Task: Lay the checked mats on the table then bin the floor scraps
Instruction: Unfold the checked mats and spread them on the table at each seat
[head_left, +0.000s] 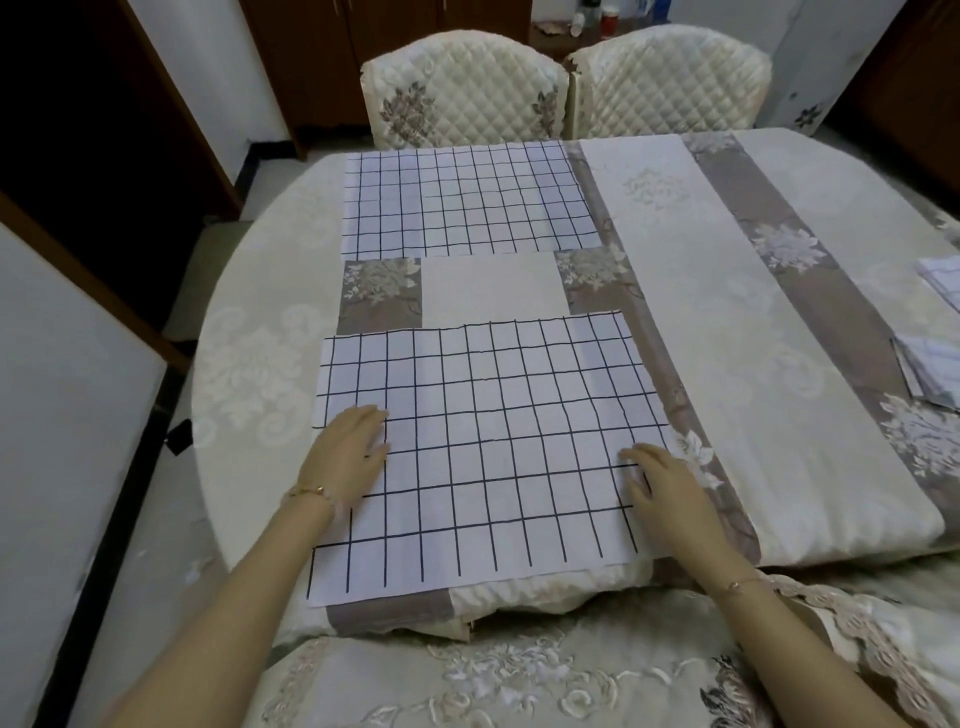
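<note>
Two white mats with black checks lie flat on the cloth-covered table (727, 322). The far checked mat (467, 200) sits at the far edge in front of a chair. The near checked mat (493, 447) lies by the near edge. My left hand (348, 457) rests flat on the near mat's left side, fingers spread. My right hand (665, 493) presses flat on its right edge. Neither hand grips anything. More folded checked mats (930, 374) are stacked at the table's right edge, with another pile (943, 280) behind them. No floor scraps or bin are visible.
Two quilted cream chairs (467, 88) (670, 83) stand along the table's far side. A chair back with embroidered cover (519, 680) is right below me. Floor (171, 519) runs along the left, with a small dark object (179, 436) beside the table. A cabinet with bottles (597, 21) stands behind.
</note>
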